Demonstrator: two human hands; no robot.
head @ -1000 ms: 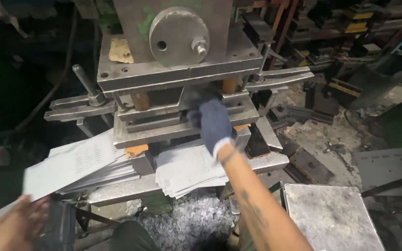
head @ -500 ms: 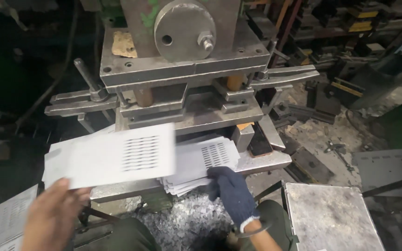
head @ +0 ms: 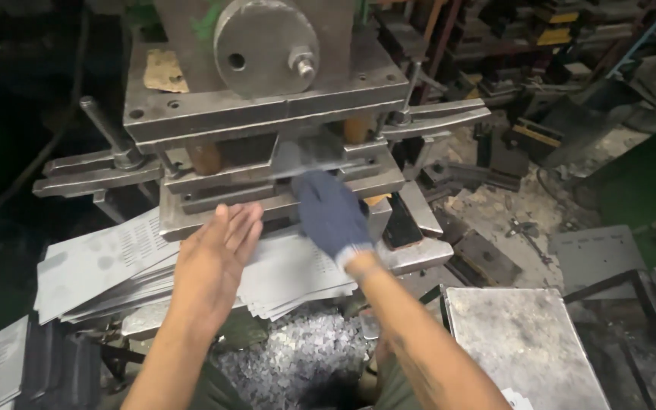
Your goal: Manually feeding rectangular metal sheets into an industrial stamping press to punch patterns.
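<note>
Two hands at the press [head: 267, 114] | sheet stack [head: 115, 266] lies fanned below its die for easy reach, I judge | gloved right hand [head: 332, 216] feeds one thin grey sheet [head: 309, 156] into the die gap, grip blurred | bare left hand [head: 218, 254] flat, open on the stack, steadying it

Metal scraps [head: 298, 361] below; grey steel table [head: 525, 345] at right.
</note>
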